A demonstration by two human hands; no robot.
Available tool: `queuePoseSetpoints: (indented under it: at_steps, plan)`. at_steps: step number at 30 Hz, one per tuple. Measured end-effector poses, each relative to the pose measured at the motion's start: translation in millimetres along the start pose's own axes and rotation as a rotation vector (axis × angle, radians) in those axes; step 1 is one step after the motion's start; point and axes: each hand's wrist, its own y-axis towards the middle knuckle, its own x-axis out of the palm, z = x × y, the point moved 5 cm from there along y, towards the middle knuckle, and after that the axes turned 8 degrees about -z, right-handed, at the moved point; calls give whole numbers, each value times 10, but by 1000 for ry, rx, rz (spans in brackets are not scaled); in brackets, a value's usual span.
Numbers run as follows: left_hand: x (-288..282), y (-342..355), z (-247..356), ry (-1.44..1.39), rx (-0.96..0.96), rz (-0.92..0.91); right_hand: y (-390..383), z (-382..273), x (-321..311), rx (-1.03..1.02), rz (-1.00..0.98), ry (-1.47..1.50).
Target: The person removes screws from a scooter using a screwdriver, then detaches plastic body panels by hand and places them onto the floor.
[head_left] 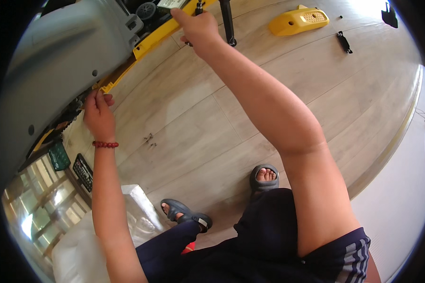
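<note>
A grey moulded plastic housing (54, 61) with a long yellow plastic strip (145, 46) along its edge fills the upper left. My left hand (98, 108) pinches the strip's lower end. My right hand (200, 33) is at the upper end, index finger stretched toward a pale label among dark parts, other fingers curled round something dark that I cannot make out. An upright black post (226, 21) stands beside that hand.
A detached yellow cover (297, 21) and a black part (344, 42) lie on the wood-look floor at the upper right. Small bits (148, 139), a green case (59, 155), a black tray (82, 172) and white foam (137, 207) are lower left, near my sandalled feet.
</note>
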Motion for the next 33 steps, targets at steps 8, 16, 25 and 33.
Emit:
queuePoseSetpoints:
  at_steps: [8, 16, 25, 33]
  plan:
    - [-38, 28, 30, 61, -60, 28, 73, 8, -2, 16, -37, 439]
    - [-13, -12, 12, 1, -53, 6, 244, 253, -119, 63, -136, 445]
    - [16, -55, 21, -105, -147, -3, 219, 351, -133, 48, -132, 553]
    - [-16, -109, 304, -175, -242, 22, 180, 345, -113, 53, -107, 595]
